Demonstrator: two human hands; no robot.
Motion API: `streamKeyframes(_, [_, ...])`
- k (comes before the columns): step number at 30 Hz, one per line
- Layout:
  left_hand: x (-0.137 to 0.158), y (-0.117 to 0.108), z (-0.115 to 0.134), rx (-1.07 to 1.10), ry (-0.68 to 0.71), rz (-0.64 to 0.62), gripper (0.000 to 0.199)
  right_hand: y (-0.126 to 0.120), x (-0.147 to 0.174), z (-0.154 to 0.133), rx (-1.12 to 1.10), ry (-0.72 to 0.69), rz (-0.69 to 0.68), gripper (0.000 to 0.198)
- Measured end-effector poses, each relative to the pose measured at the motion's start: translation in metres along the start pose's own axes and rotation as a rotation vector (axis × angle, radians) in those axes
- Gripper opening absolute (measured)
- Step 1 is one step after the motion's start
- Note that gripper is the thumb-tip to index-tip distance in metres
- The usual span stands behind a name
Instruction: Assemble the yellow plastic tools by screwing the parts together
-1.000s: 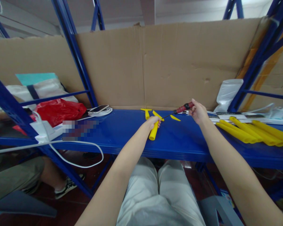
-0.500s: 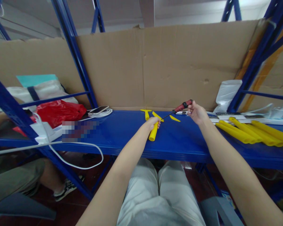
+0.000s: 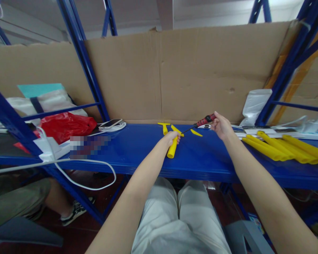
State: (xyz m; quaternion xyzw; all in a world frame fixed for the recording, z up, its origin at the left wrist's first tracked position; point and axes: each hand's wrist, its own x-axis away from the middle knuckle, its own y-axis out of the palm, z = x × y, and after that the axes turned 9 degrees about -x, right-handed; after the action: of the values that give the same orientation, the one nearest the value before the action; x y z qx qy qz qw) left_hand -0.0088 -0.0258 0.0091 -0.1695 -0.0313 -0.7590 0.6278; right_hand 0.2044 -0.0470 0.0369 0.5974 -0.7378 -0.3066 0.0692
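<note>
My left hand is closed around a yellow plastic tube, whose round end points toward me over the blue table. In my right hand is the rear end of a red and black screwdriver, pinched between the fingers. Its thin dark shaft slants down to the left and meets the yellow piece at my left hand; the tip is hidden there. Behind the hand lies a yellow T-shaped piece. A flat yellow sliver-shaped piece rests just right of the shaft.
Several yellow tubes lie at the right. Left are a phone on a coiled white cable, a red plastic bag and a white power strip. Cardboard stands behind the blue table. Another person's leg shows lower left.
My right fingers have shifted slightly at the screwdriver's end. My left hand and the yellow tube stay in place. The other person's arm at the far left has left the view.
</note>
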Motion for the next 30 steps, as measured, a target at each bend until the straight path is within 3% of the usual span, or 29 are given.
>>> streamKeyframes(14, [-0.0008, -0.0007, 0.0005, -0.012, 0.005, -0.001, 0.016, 0.0008, 0.0032, -0.0009, -0.011, -0.009, -0.078, 0.027])
streamKeyframes(22, [-0.0030, -0.0007, -0.0007, -0.009, 0.007, -0.005, 0.011, -0.0042, 0.0012, 0.0019, 0.037, -0.065, -0.104, 0.038])
streamKeyframes(30, [0.0008, 0.0014, 0.0005, -0.016, 0.009, 0.018, 0.012, 0.0013, 0.0059, -0.0012, 0.027, -0.034, -0.016, 0.040])
